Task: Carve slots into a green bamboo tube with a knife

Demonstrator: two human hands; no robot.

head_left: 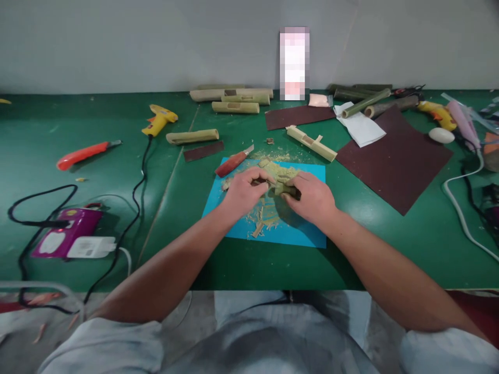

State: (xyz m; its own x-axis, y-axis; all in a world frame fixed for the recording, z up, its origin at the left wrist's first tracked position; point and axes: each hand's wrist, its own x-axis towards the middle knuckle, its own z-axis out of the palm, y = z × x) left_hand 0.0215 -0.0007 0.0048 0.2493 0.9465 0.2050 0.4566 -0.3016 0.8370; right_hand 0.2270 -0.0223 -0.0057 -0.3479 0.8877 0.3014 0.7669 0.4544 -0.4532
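Surface: green bench [109, 117], glossy, with a pale seam running front to back left of center. A blue sheet [314, 238] lies near the front edge, strewn with pale shavings [268, 215] and crumbs that also spill onto the green beyond its far edge.

Work: short green bamboo piece [283, 188] above the middle of the blue sheet. Right hand [314, 197] closed around it, thumb opposed to bent fingers. Left hand [247, 189] has fingers curled, tips nearly together beside the piece; cannot tell whether anything is pinched there.

Around the sheet: red-handled knife [233, 162] across its far-left corner; notched bamboo tube [312, 144] beyond it to the right; large dark-brown sheet [401, 166] farther right, partly under a white paper [364, 129]. More cut tubes [236, 107] grouped at the back.

Left side: orange cutter [83, 155], yellow glue gun [159, 123] with black cord, purple power strip [88, 221] with white adapter [89, 248] plugged in.

Room: plain grey wall [156, 41] behind the bench; a pixelated upright rectangle [294, 62] stands against it, contents unreadable. Grey floor [191, 332] visible below the front edge.
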